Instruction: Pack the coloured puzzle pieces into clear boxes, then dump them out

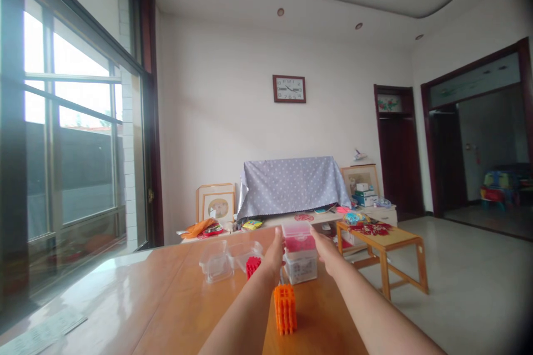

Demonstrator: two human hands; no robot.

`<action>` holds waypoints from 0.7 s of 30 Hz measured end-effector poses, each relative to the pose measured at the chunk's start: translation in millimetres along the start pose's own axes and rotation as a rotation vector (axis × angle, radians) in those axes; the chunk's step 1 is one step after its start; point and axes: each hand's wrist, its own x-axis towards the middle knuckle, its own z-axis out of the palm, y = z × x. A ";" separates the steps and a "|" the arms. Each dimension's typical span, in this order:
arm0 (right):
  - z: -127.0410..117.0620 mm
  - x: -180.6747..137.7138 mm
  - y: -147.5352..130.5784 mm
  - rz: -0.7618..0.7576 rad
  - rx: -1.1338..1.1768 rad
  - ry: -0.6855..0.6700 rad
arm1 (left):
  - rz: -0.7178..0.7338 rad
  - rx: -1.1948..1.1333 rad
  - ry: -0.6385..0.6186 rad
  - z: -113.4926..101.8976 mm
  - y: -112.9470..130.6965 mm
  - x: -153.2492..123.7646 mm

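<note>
A clear plastic box (300, 242) with red contents sits on top of another clear box (302, 269) with whitish contents on the wooden table. My left hand (273, 255) is at the left side of the red-filled box, thumb pointing up. On its right side is my right hand (326, 248), fingers against the box near its lid. The two hands hold it between them, though some fingertips are hidden. In front of the stack stands an orange lattice block (285, 309) of interlocked plastic pieces. A red lattice block (252, 268) is partly covered by my left forearm.
Clear empty plastic containers (217, 262) stand on the table (166, 299) to the left. A printed sheet (45, 333) lies at the near left. Beyond the table are a cloth-covered object (293, 186) on a low cabinet and a small wooden stool-like table (400, 238).
</note>
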 end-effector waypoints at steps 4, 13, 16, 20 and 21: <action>-2.6 7.1 6.7 0.013 0.021 -0.010 | -0.012 -0.016 -0.015 3.7 -5.9 8.7; -1.7 19.2 23.6 0.076 -0.010 -0.030 | -0.013 -0.142 -0.066 1.0 -20.0 17.5; -0.7 20.7 27.0 0.069 -0.012 -0.030 | -0.016 -0.152 -0.076 -0.9 -22.6 19.0; -0.3 19.5 30.2 0.045 -0.023 0.000 | -0.027 -0.155 -0.094 -0.9 -22.2 15.4; -0.6 18.6 31.1 0.031 -0.026 0.011 | -0.032 -0.156 -0.087 -1.0 -22.0 13.8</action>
